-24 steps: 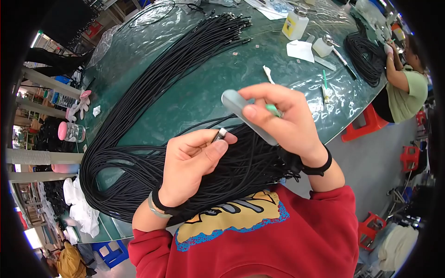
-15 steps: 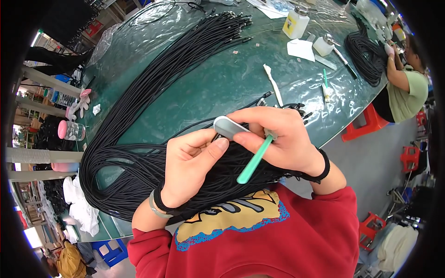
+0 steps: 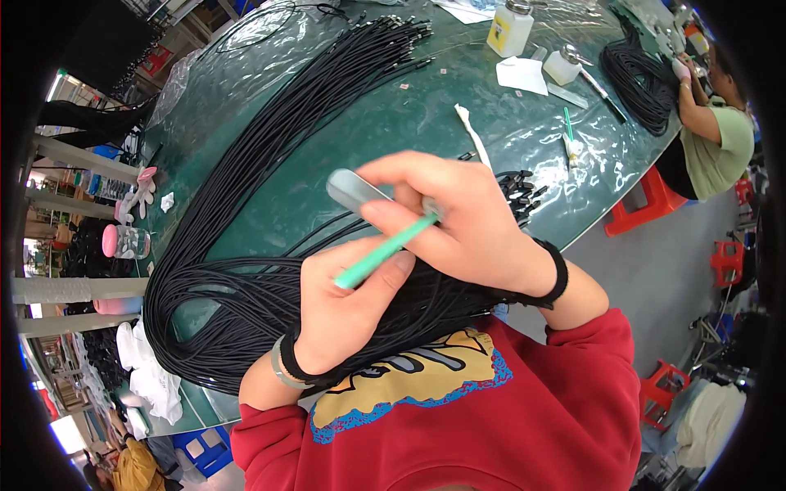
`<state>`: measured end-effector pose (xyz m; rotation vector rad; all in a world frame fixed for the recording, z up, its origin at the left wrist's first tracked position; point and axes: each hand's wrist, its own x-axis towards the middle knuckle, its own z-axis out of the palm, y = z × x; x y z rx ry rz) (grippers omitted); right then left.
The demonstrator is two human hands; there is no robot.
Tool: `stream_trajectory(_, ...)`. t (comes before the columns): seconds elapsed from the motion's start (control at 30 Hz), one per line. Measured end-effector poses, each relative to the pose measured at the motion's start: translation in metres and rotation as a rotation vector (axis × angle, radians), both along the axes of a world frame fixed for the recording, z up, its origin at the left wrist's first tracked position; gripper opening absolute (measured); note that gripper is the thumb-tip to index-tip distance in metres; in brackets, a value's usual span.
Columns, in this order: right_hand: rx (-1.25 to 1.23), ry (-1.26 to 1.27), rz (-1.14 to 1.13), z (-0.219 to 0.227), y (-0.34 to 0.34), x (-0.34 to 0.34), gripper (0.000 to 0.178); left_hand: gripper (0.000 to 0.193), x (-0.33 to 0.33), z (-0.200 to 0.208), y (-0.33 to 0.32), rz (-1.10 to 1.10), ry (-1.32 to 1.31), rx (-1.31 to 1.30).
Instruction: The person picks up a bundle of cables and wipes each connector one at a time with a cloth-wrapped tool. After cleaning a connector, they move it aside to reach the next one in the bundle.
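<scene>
My right hand (image 3: 471,221) is closed on a grey flat strip (image 3: 355,191) with a rounded end. A green stick (image 3: 383,254) is also tucked in its fingers, slanting down to the left across my left hand. My left hand (image 3: 337,315) pinches with thumb and forefinger at what looks like the end of a black cord, now largely hidden behind the green stick. Below and around both hands lies a thick bundle of black cords (image 3: 221,307), looped at the left and reaching to the far side of the table, with small end fittings there.
On the green table (image 3: 417,123) stand a white bottle (image 3: 509,31) and a smaller dispenser bottle (image 3: 563,65). A twisted white cloth strip (image 3: 472,135) and another green stick (image 3: 568,123) lie nearer. At right, a co-worker (image 3: 712,139) handles another cord bundle (image 3: 639,78). A pink-lidded jar (image 3: 127,242) is left.
My right hand has lifted and moved left with the grey strip, away from my left hand's pinch. The green stick has swung over my left hand, which has hardly moved.
</scene>
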<state>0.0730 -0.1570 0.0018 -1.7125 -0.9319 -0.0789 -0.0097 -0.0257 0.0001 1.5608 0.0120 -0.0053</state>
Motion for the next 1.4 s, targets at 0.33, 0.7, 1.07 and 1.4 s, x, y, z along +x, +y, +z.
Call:
stream_trajectory(0.33,0.029,0.043,-0.038,0.003,0.000,0.004,0.019,0.012,0.004,0.003,0.003,-0.009,0.068,-0.111)
stream_trajectory(0.7,0.210,0.437,0.057,0.012,0.005,0.024,0.014,0.016,0.003,0.007,0.000,-0.023,0.099,-0.125)
stream_trajectory(1.07,0.351,0.764,0.251,0.002,-0.015,0.011,0.012,0.019,0.006,0.004,0.003,0.034,0.102,-0.185)
stream_trajectory(1.4,0.175,0.244,0.193,-0.005,-0.016,0.005,0.015,0.014,0.004,0.001,0.008,-0.003,0.059,-0.201)
